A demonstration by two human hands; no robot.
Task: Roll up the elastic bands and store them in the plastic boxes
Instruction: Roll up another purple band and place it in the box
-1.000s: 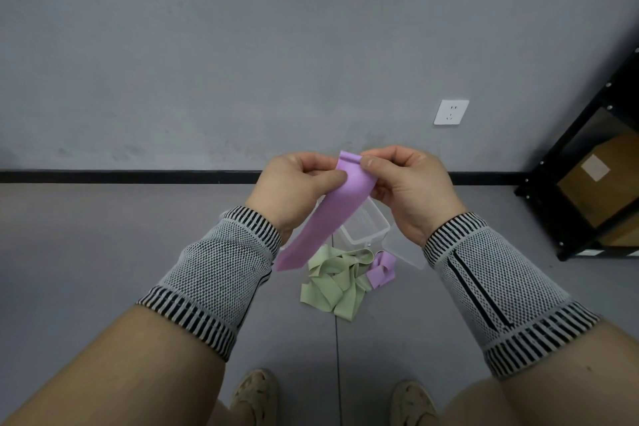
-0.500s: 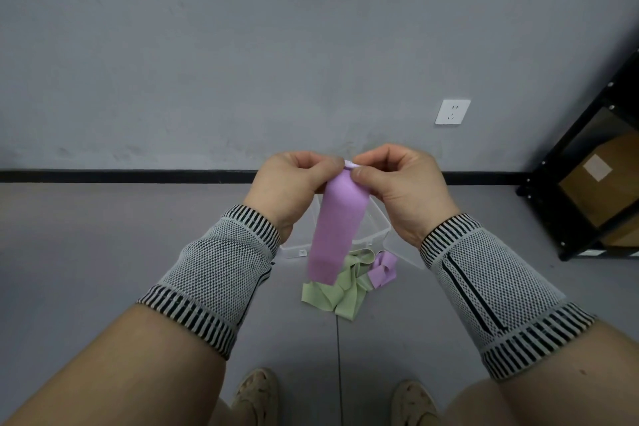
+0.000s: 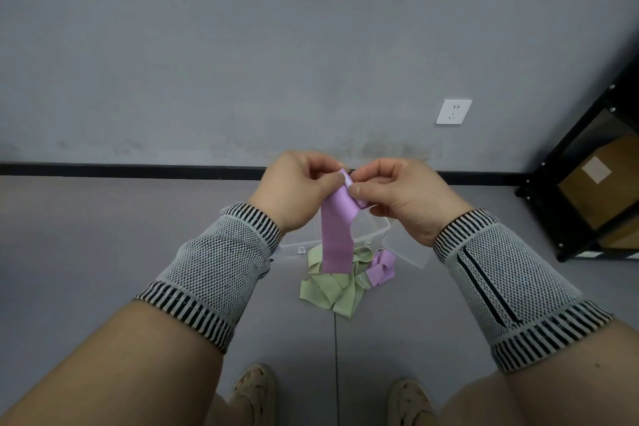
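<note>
Left hand (image 3: 294, 190): fingers pinch the purple band's (image 3: 337, 235) top.
Right hand (image 3: 403, 197): fingers pinch the same top.
Purple band: hangs down above the clear plastic box (image 3: 371, 230).

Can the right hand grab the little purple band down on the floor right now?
Probably not yet. The right hand and the left hand both pinch the hanging purple band, while the small purple band lies lower, on the floor.
</note>
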